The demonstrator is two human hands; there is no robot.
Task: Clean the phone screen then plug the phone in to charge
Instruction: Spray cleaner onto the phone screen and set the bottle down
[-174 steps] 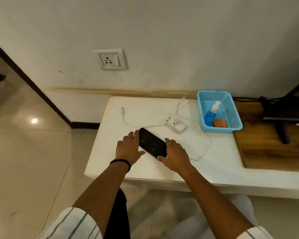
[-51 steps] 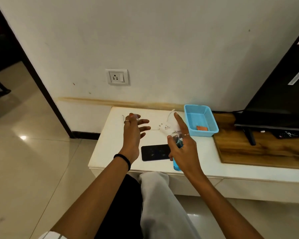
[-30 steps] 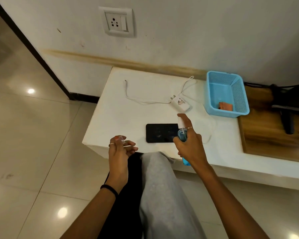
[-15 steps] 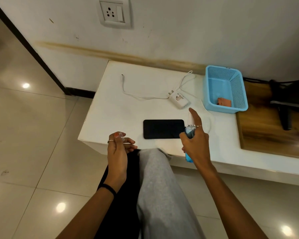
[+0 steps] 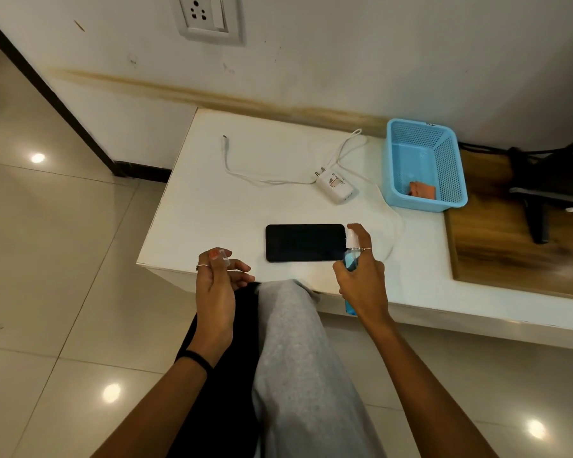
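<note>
A black phone [image 5: 305,242] lies flat, screen up, near the front edge of the white table [image 5: 212,219]. My right hand [image 5: 364,282] is wrapped around a small blue spray bottle [image 5: 350,261] at the phone's right end. Its index finger rests on the white nozzle, which faces the screen. My left hand [image 5: 217,285] hovers at the table's front edge, left of the phone, pinching a small clear cap [image 5: 224,255]. A white charger adapter [image 5: 335,189] and its white cable [image 5: 245,176] lie behind the phone. The wall socket [image 5: 208,16] is above.
A blue mesh basket [image 5: 449,160] holding an orange cloth [image 5: 422,190] stands at the table's back right. Beyond it lie a wooden board [image 5: 497,252] and a black stand with cables [image 5: 540,193]. My legs [image 5: 295,358] press against the table's front. Tiled floor is on the left.
My right index finger has bent down from pointing up and now sits on the nozzle. The bottle has shifted a little nearer the phone's right end. My left hand has stayed in place.
</note>
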